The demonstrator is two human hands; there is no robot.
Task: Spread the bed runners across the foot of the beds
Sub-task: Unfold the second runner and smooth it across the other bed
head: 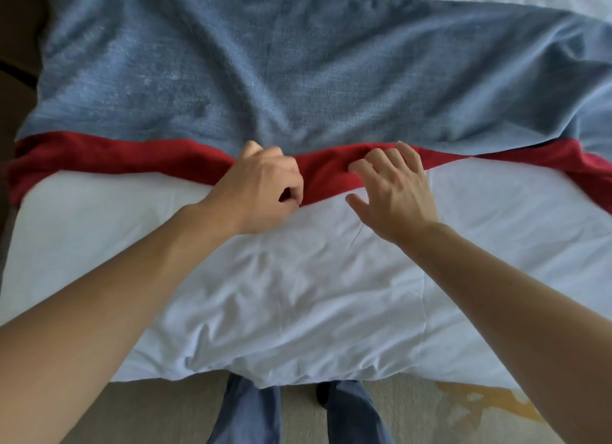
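With the left hand pinching the runner at its red edge and the right hand flat, fingers released (merely resting), an uneven tug could skew it.

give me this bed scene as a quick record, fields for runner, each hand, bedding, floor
runner: blue-grey bed runner with a red edge, lying across the white duvet, wrinkled, its near edge wavy
left hand: left hand, fingers curled, grip pinching the red edge
right hand: right hand, fingers spread and relaxed, fingertips on the red edge
bedding: duvet creased, hanging over the bed's near end
floor: beige carpet with a yellow patch; the person's trouser legs visible
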